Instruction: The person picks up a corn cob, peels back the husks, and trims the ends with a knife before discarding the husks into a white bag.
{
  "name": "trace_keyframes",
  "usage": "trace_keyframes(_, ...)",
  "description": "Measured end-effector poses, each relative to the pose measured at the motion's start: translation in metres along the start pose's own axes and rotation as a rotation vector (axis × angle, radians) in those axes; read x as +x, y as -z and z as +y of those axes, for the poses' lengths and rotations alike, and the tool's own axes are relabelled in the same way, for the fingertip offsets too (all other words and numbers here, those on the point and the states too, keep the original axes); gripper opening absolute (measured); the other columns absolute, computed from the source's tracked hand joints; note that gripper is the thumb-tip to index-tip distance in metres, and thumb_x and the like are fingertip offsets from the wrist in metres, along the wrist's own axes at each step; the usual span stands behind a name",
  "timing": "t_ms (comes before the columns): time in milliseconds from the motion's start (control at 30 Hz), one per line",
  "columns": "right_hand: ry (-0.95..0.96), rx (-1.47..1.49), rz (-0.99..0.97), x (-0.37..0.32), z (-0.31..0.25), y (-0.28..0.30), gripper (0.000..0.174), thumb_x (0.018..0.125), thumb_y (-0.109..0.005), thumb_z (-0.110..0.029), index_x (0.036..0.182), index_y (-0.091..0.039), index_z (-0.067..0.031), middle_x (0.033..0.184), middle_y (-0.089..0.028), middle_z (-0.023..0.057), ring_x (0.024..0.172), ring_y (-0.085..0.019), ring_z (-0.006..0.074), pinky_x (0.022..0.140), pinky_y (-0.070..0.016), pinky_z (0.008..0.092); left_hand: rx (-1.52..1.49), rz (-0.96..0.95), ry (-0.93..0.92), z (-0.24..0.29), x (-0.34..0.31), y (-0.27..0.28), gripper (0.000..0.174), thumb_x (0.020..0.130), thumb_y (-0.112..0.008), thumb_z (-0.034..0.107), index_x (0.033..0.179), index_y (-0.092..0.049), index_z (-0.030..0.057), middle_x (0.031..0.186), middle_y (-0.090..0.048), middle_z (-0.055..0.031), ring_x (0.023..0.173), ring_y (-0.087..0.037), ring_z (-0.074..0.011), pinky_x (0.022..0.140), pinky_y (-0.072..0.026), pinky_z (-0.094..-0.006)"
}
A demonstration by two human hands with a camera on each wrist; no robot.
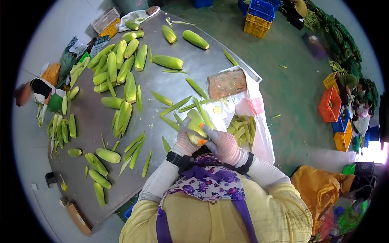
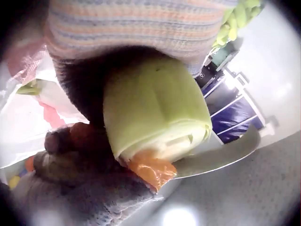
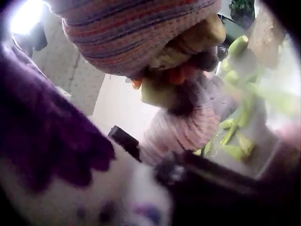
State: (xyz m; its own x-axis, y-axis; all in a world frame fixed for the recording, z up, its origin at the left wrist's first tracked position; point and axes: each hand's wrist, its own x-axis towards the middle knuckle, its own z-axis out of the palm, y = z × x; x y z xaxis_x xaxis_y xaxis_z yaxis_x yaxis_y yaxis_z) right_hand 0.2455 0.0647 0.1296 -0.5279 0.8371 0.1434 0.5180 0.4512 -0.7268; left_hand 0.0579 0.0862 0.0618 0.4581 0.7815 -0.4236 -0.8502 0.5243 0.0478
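Observation:
An ear of corn (image 1: 195, 121) in its green husk is held between both hands in front of the apron. My left hand (image 1: 185, 142), in a striped glove, grips the ear around its side. My right hand (image 1: 226, 146), gloved with orange fingertip covers, has its fingers curled at the ear's near end. In the left wrist view, an orange-covered fingertip (image 2: 153, 169) presses the rim of the pale cut end. A curved grey-green strip (image 2: 225, 153) sticks out beside that end. The right wrist view shows the ear (image 3: 157, 94) partly hidden by the gloves.
Many unpeeled ears (image 1: 117, 60) pile on the metal table (image 1: 133, 170), with loose husk leaves (image 1: 135, 150) around. A brown block (image 1: 227, 84) rests on white sheeting at the right edge, beside a white bag (image 1: 263, 137) of husks. Crates (image 1: 259, 20) stand on the floor.

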Motion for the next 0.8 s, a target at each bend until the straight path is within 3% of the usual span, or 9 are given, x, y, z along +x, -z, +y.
trace_keyframes(233, 0.198, -0.274, -0.144, 0.002, 0.005, 0.021, 0.052, 0.087, -0.064, -0.022, 0.137, -0.054, -0.0132, 0.078, -0.061, 0.0144, 0.072, -0.064, 0.037, 0.063, -0.0511, 0.0452, 0.18, 0.039, -0.09, 0.013, -0.02, -0.014, 0.065, 0.094, -0.058, 0.045, 0.142, -0.043, 0.0046, 0.134, -0.056, -0.0165, 0.12, -0.058, -0.0352, 0.105, -0.0466, -0.0531)
trace_keyframes(333, 0.024, -0.388, 0.014, 0.01, 0.022, 0.023, 0.044, 0.088, -0.062, -0.018, 0.132, -0.06, -0.0131, 0.08, -0.063, 0.0131, 0.07, -0.063, 0.0343, 0.062, -0.0507, 0.0444, 0.298, -0.15, 0.086, 0.035, -0.022, 0.02, 0.06, 0.095, -0.057, 0.043, 0.14, -0.047, 0.0041, 0.124, -0.063, -0.0144, 0.11, -0.064, -0.032, 0.096, -0.0536, -0.048)
trace_keyframes(367, 0.031, -0.166, 0.338, 0.016, 0.051, 0.024, 0.04, 0.089, -0.06, -0.016, 0.129, -0.062, -0.013, 0.081, -0.064, 0.0129, 0.071, -0.064, 0.032, 0.064, -0.0513, 0.0425, 0.38, 0.052, 0.07, 0.029, -0.041, 0.011, 0.057, 0.096, -0.059, 0.041, 0.139, -0.049, 0.004, 0.118, -0.066, -0.0132, 0.102, -0.068, -0.0283, 0.086, -0.0583, -0.0432)
trace_keyframes(433, -0.13, 0.072, 0.675, 0.015, 0.092, 0.049, 0.035, 0.092, -0.057, -0.012, 0.126, -0.065, -0.0118, 0.084, -0.065, 0.0111, 0.074, -0.064, 0.0244, 0.068, -0.052, 0.0364, 0.403, -0.068, 0.121, 0.025, -0.05, 0.035, 0.069, 0.092, -0.067, 0.04, 0.144, -0.042, 0.0017, 0.127, -0.061, -0.0169, 0.108, -0.066, -0.0286, 0.09, -0.0566, -0.0412)
trace_keyframes(533, -0.428, 0.407, 0.715, -0.015, 0.095, 0.087, 0.037, 0.103, -0.054, -0.017, 0.137, -0.058, -0.0042, 0.1, -0.067, 0.0006, 0.076, -0.055, 0.0052, 0.067, -0.0459, 0.0182, 0.187, -0.23, 0.18, 0.017, -0.064, 0.032, 0.08, 0.088, -0.071, 0.047, 0.145, -0.04, 0.0007, 0.131, -0.058, -0.0173, 0.105, -0.066, -0.0329, 0.087, -0.0573, -0.0428)
trace_keyframes(600, -0.583, 0.306, 0.564, -0.047, 0.117, 0.093, 0.038, 0.103, -0.053, -0.018, 0.139, -0.057, -0.0079, 0.099, -0.068, 0.0031, 0.073, -0.057, 0.0089, 0.066, -0.0489, 0.0227, 0.011, -0.294, 0.306, 0.025, -0.063, 0.033, 0.092, 0.082, -0.075, 0.057, 0.145, -0.04, 0.0005, 0.129, -0.057, -0.0168, 0.098, -0.064, -0.0354, 0.079, -0.0598, -0.0459)
trace_keyframes(667, -0.545, -0.319, 0.347, -0.062, 0.121, 0.09, 0.043, 0.102, -0.055, -0.018, 0.143, -0.052, -0.0077, 0.095, -0.068, 0.0043, 0.074, -0.059, 0.0121, 0.068, -0.0505, 0.0263, -0.025, -0.368, 0.242, 0.025, -0.055, 0.029, 0.093, 0.079, -0.076, 0.058, 0.144, -0.041, 0.0011, 0.124, -0.059, -0.0167, 0.106, -0.062, -0.0343, 0.082, -0.0604, -0.0471)
trace_keyframes(733, -0.814, -0.354, 0.115, -0.064, 0.098, 0.081, 0.052, 0.101, -0.054, -0.021, 0.149, -0.041, -0.0067, 0.104, -0.072, 0.0156, 0.092, -0.07, 0.0278, 0.078, -0.0533, 0.0383, -0.057, -0.364, 0.2, 0.028, -0.042, 0.044, 0.087, 0.08, -0.079, 0.05, 0.144, -0.042, 0.0026, 0.128, -0.058, -0.016, 0.116, -0.058, -0.034, 0.094, -0.0555, -0.0493)
trace_keyframes(800, -0.447, 0.258, 0.309, -0.073, 0.091, 0.053, 0.054, 0.101, -0.055, -0.019, 0.15, -0.039, -0.0039, 0.125, -0.063, 0.0114, 0.101, -0.064, 0.0201, 0.09, -0.0516, 0.0314, 0.024, -0.279, 0.061, 0.024, -0.037, 0.045, 0.082, 0.08, -0.081, 0.041, 0.143, -0.043, 0.004, 0.132, -0.057, -0.0151, 0.125, -0.054, -0.033, 0.105, -0.0487, -0.051)
